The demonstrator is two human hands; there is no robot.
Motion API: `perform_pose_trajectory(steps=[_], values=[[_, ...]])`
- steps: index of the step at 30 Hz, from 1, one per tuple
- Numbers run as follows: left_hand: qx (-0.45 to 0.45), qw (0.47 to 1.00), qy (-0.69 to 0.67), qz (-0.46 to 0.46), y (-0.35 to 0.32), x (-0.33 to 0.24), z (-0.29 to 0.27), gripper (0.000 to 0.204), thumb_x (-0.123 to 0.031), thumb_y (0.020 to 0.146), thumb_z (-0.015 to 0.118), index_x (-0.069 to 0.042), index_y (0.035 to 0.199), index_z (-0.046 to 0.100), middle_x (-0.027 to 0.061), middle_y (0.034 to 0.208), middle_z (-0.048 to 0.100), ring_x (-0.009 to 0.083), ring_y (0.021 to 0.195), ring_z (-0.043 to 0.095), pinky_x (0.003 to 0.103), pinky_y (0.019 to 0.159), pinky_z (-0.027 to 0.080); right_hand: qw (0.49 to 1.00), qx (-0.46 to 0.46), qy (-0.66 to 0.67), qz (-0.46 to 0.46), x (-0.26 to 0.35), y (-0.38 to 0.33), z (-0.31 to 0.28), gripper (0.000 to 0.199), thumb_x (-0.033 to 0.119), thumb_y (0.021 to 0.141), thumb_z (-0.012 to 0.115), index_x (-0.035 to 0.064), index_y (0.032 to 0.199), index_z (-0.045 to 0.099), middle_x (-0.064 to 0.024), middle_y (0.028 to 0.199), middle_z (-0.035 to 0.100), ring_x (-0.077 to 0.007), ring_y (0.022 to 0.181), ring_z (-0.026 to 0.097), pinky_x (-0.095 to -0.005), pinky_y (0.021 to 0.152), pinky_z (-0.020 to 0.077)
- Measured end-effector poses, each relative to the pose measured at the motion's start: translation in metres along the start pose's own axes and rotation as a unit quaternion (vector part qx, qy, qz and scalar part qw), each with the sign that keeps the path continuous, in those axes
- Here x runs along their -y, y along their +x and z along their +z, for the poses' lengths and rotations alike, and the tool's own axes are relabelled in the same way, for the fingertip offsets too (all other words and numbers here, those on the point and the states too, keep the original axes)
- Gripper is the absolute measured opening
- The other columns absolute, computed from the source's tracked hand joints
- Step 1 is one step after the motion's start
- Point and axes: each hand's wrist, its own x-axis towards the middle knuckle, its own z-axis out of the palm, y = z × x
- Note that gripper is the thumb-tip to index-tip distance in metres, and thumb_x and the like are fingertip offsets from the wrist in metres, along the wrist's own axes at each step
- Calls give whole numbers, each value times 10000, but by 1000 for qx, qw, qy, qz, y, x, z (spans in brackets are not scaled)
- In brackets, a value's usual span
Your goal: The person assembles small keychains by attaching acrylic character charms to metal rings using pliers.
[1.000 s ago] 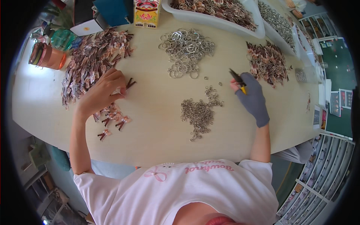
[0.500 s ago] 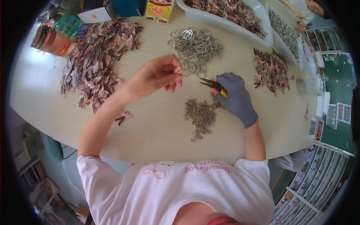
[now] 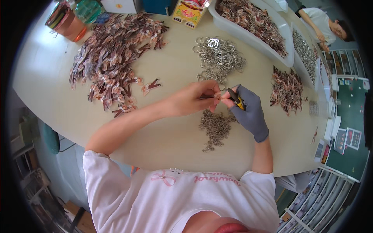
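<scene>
My left hand (image 3: pixel 190 100) pinches a small dark-and-pink charm (image 3: pixel 207 96) between thumb and fingers. Around the yellow-handled pliers (image 3: pixel 239 101) my right hand (image 3: pixel 250 112), in a grey glove with bare fingertips, is closed. Both hands' fingertips meet at the charm's end, where a small joining part is too fine to make out. Just beyond them lies a pile of silver key rings (image 3: pixel 221 58). Nearer to me, under the hands, sits a heap of small metal rings (image 3: pixel 215 128). A large pile of flat charms (image 3: pixel 112 58) spreads to the left.
At the right lies a pile of charms with rings (image 3: pixel 286 91). Behind it stand a white bin (image 3: pixel 248 40) of similar pieces and another bin with metal rings (image 3: pixel 305 50). An orange cup (image 3: pixel 66 25) is at the far left. Another person (image 3: pixel 322 27) sits at the far right.
My hands, apart before, have come together, the left moving right. The pliers now point up beside the charm. The whole view has shifted a little, and one loose charm lies beside the left pile.
</scene>
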Motion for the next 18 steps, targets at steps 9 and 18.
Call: perform_pose_trajectory(steps=[9,18], values=[[23,999,16,25,-3,6,1,122,-70,964,552,-6,978,449,8,838,619,68,755,533,274,681,452,991,-9,132,28,8,2,6,198,77,849,696,12,994,576,-63,888,662,-106,781,614,-262,706,495],[-47,990,101,85,-8,-6,9,99,-64,909,632,-9,913,550,58,724,578,113,694,562,299,648,465,984,26,176,27,3,1,3,154,80,889,646,20,1009,572,-10,862,606,-41,774,542,-208,687,441]])
